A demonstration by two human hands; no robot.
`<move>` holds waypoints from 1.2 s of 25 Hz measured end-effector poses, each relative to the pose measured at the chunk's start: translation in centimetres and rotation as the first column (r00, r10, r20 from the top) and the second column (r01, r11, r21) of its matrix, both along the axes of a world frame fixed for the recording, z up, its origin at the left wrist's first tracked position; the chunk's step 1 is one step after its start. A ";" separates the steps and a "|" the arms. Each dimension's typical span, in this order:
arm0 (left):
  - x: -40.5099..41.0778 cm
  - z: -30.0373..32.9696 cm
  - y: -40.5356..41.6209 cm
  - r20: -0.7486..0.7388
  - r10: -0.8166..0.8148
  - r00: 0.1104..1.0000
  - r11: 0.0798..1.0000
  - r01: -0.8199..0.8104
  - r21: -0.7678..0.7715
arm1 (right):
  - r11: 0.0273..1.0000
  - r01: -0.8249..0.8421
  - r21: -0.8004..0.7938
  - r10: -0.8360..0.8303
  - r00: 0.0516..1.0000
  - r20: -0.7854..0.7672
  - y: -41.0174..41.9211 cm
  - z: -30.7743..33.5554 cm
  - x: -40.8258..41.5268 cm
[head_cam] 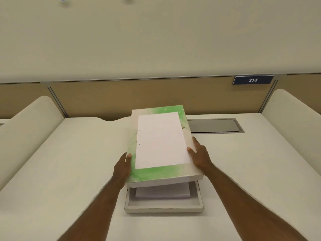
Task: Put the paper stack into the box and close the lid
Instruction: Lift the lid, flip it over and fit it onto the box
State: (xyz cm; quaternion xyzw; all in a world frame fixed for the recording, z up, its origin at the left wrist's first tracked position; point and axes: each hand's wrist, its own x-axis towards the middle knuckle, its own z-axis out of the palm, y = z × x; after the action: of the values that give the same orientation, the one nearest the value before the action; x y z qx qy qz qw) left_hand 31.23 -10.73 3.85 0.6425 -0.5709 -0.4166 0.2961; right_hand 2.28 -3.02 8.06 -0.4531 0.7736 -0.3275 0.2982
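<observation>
A shallow white cardboard box (164, 206) sits on the desk near me, and the white paper stack (162, 192) lies inside it. Above the box I hold its lid (156, 174), green and white with a white sheet on top. The lid is tilted, its near edge raised over the box. My left hand (122, 168) grips the lid's left edge. My right hand (199, 156) grips its right edge.
The cream desk (78, 162) has rounded side dividers at left (29, 122) and right (295, 112). A grey cable hatch (215, 125) is set into the desk behind the lid. A tan back panel carries a blue "214" sign (253, 80).
</observation>
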 end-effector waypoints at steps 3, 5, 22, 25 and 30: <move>0.4 -2.1 -1.1 0.044 -0.016 0.999 0.999 0.015 0.037 | 1.000 0.020 0.006 -0.020 1.000 -0.019 0.2 -0.9 0.2; 0.5 -2.5 -1.3 0.047 -0.017 0.999 0.998 0.014 0.062 | 0.999 0.024 0.027 -0.023 0.999 -0.026 0.4 -1.6 0.3; 1.1 -1.8 3.6 0.149 -0.036 0.988 0.999 0.031 0.034 | 0.992 0.024 0.123 -0.006 0.989 -0.150 4.3 -5.6 1.1; 1.6 -2.5 4.2 0.165 -0.073 0.984 0.997 0.077 -0.022 | 0.995 0.037 0.091 -0.020 0.984 -0.179 5.3 -6.0 1.6; 2.2 -2.9 5.2 0.219 -0.124 0.968 0.989 0.138 -0.052 | 0.993 0.051 0.103 -0.029 0.979 -0.204 6.3 -6.3 1.9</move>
State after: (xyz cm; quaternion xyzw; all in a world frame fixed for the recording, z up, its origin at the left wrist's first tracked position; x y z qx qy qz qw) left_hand 33.39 -5.52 0.97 0.6342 -0.6545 -0.3440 0.2259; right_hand 4.20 3.31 1.77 -0.4516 0.8254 -0.2437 0.2354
